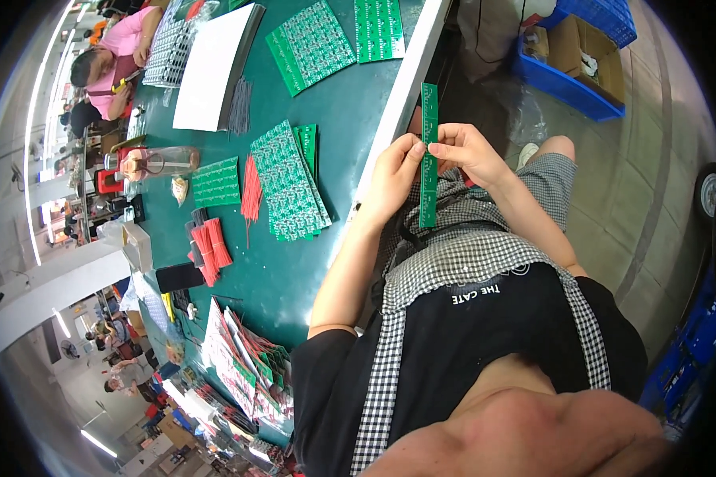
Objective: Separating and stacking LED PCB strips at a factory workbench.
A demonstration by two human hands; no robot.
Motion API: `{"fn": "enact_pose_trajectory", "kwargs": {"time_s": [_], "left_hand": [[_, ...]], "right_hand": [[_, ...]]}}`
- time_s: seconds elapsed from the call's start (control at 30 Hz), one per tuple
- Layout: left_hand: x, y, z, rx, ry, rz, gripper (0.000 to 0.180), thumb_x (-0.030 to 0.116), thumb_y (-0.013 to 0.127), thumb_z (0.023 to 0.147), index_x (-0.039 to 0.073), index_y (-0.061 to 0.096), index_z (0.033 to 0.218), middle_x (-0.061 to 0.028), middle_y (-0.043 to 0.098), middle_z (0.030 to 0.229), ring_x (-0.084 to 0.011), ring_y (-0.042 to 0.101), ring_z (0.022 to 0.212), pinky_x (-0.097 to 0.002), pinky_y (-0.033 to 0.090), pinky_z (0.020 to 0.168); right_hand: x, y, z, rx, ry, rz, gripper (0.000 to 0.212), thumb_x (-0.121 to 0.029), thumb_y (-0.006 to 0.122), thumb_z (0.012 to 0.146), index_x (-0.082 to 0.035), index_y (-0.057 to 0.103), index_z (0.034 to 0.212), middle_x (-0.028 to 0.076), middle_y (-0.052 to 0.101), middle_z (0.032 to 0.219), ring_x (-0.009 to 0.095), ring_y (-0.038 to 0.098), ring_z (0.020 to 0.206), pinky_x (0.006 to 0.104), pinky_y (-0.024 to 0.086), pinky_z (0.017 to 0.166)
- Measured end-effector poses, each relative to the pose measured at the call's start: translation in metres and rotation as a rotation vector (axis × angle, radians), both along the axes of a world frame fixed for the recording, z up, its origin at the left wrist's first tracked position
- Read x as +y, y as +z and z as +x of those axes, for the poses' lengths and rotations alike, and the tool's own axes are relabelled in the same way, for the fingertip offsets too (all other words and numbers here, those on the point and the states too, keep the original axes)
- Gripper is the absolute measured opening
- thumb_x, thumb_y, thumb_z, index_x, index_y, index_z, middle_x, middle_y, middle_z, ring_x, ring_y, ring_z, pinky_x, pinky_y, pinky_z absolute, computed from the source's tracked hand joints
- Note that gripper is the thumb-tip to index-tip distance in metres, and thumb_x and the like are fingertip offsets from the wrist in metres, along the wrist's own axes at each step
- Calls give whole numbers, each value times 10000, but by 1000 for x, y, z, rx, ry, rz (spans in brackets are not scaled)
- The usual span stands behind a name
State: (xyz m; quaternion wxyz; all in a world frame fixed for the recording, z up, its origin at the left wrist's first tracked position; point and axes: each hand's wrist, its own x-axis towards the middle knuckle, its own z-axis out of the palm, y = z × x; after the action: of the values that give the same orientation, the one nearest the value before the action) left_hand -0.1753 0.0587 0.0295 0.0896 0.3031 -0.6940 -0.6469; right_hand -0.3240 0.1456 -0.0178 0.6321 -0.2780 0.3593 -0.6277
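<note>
Between my two hands, over my lap beside the table edge, is a long narrow green circuit board strip [428, 195]. My left hand [393, 173] pinches it near its middle from the left, thumb on its face. From the right, my right hand [472, 156] grips the same strip, its thumb close to the other one. Some fingers of both hands are hidden behind the strip. The nearest pile on the table is a stack of green circuit board panels [288, 184], with loose red wires [250, 191] along its left side.
On the green table [282, 274] are more circuit board panels [310, 46], a white sheet stack [208, 75], red wire bundles [211, 248], a bottle [163, 161] and a dark phone [180, 277]. Blue crates [569, 79] stand at far right. Another person [119, 67] sits across the table.
</note>
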Motion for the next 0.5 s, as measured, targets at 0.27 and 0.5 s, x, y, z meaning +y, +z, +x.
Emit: {"fn": "enact_pose_trajectory", "kwargs": {"time_s": [0.27, 0.5], "left_hand": [[-8, 4, 11, -256, 198, -882, 250, 198, 594, 825, 66, 562, 1036, -107, 525, 829, -287, 551, 772, -383, 450, 658], [-10, -8, 11, -295, 141, -989, 490, 218, 698, 736, 69, 537, 1174, -125, 497, 955, -277, 527, 851, -370, 454, 700]], "right_hand": [[-26, -19, 2, 173, -248, 240, 210, -211, 604, 857, -1, 605, 843, 61, 634, 767, 115, 616, 676, 232, 512, 624], [-34, -17, 0, 165, -264, 246, 206, -200, 611, 849, 3, 608, 812, 74, 637, 745, 117, 616, 644, 234, 516, 620]]}}
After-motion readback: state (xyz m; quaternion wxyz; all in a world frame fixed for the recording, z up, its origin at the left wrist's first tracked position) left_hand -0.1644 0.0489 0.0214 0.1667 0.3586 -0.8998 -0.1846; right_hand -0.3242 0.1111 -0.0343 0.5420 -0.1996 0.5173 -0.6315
